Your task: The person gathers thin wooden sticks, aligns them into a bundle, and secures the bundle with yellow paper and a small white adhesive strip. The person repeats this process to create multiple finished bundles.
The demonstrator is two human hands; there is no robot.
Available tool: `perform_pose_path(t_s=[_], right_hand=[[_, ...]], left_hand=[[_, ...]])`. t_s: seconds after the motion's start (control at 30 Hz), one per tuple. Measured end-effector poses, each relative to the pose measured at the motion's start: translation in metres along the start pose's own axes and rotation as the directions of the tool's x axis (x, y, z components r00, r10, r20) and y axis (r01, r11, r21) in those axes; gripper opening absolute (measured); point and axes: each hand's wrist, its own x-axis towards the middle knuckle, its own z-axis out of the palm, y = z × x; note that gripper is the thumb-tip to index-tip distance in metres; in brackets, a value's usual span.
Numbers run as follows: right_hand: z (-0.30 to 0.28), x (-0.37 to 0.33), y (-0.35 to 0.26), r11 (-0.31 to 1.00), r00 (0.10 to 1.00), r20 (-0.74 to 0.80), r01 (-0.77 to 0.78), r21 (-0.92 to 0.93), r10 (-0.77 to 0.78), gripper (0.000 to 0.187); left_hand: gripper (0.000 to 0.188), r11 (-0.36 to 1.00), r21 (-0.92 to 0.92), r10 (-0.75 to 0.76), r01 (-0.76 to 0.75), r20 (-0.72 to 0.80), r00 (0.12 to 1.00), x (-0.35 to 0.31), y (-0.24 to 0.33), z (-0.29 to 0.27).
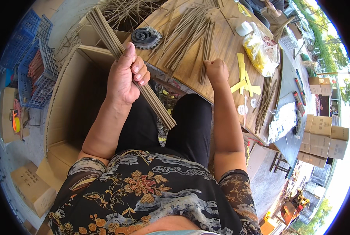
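Note:
In my left hand (pixel 123 76), raised over my lap, is a bundle of thin brown incense sticks (pixel 155 102), gripped near its middle. The bundle slants from upper left down toward my right knee. My right hand (pixel 217 71) rests on the wooden table (pixel 226 37) with its fingers closed around a few brown sticks (pixel 209 39) that lie pointing away from me. Left of it, many loose sticks (pixel 182 43) are spread across the tabletop. Yellow paper strips (pixel 243 76) lie to the right of that hand. How many sticks its fingers hold is hidden.
A dark toothed disc (pixel 145 38) sits at the table's left edge. An open cardboard box (pixel 67 105) stands left of my legs. To the right are a clear bag with yellow contents (pixel 261 53) and a white jar (pixel 244 28). Another person (pixel 274 9) sits across the table.

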Motion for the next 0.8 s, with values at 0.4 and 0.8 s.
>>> perform_pose_path(t_s=[0.4, 0.8], right_hand=[[-0.007, -0.001, -0.009, 0.999, 0.998, 0.029, 0.05, -0.021, -0.049, 0.025], [-0.016, 0.013, -0.022, 0.994, 0.995, 0.099, 0.038, -0.106, -0.028, 0.028]], left_hand=[[0.035, 1.0, -0.01, 0.006, -0.006, 0.013, 1.0, 0.001, -0.002, -0.003], [0.034, 1.0, -0.009, 0.01, -0.01, 0.016, 1.0, 0.0, -0.002, -0.003]])
